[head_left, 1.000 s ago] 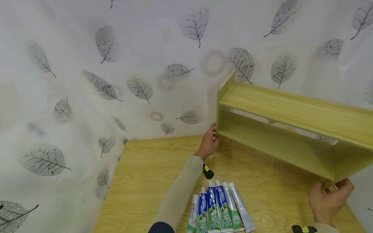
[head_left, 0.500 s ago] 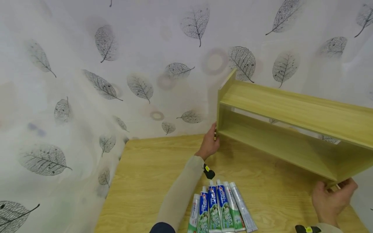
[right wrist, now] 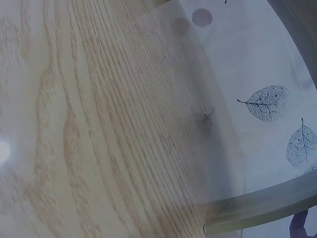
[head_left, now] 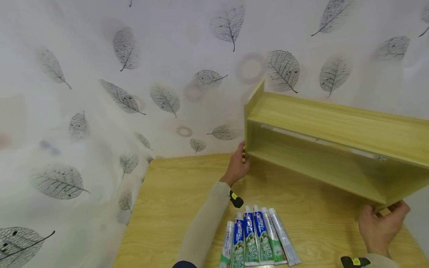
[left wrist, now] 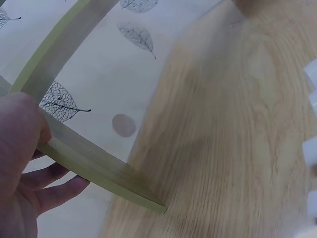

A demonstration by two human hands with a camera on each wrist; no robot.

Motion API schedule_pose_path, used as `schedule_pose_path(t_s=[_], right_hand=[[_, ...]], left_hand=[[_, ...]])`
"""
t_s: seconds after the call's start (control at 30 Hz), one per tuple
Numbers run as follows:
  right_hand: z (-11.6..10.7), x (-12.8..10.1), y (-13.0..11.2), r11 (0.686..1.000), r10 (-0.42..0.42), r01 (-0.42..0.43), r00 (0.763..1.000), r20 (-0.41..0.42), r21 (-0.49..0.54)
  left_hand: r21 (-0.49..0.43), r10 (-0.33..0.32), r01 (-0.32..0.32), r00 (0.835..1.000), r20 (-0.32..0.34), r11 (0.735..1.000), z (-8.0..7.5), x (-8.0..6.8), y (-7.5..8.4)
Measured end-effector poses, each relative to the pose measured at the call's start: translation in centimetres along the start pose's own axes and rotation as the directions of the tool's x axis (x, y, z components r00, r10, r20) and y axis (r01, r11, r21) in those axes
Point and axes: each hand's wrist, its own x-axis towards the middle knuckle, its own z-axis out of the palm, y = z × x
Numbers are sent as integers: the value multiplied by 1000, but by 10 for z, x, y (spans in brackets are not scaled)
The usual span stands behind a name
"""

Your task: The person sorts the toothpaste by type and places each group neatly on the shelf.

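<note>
Shifted slightly leftward since the earlier frame, one two-tier shelf [head_left: 335,145] stands on the table [head_left: 174,201], its right end cut off, long axis running left-right, open side facing the person. Left hand [head_left: 238,165] and right hand [head_left: 380,225] grip its ends. Five tubes [head_left: 258,242] lie nearby.

The shelf [head_left: 335,149] runs off the right edge of the head view, so its far end cannot be seen. The toothpaste tubes [head_left: 258,242] are cut off at the bottom edge, and their words are too small to read. In the left wrist view, the left hand [left wrist: 20,168] is cut by the left edge. The right hand [right wrist: 298,219] shows only as a tiny bit in the lower right corner of the right wrist view.
</note>
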Motion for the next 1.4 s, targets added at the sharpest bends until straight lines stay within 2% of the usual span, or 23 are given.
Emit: schedule_pose_path(t_s=[0.2,0.43,0.9,1.27,1.4], right_hand=[[5,1,2,998,-56,57,998,22,-23],[11,-1,2,998,-53,57,993,105,-31],[24,-8,-7,990,-140,141,981,133,-2],[42,-15,-12,982,-191,187,964,187,37],[47,-19,-15,984,-179,175,957,229,37]], left_hand=[[-51,-16,15,1000,-10,999,-9,-10,-7],[-72,-38,37,999,-9,997,-24,-22,-13],[-110,-50,44,997,-52,993,-45,-47,-19],[-107,-87,72,987,-138,992,-64,-75,-25],[-102,-118,102,980,-158,989,-71,-88,-25]])
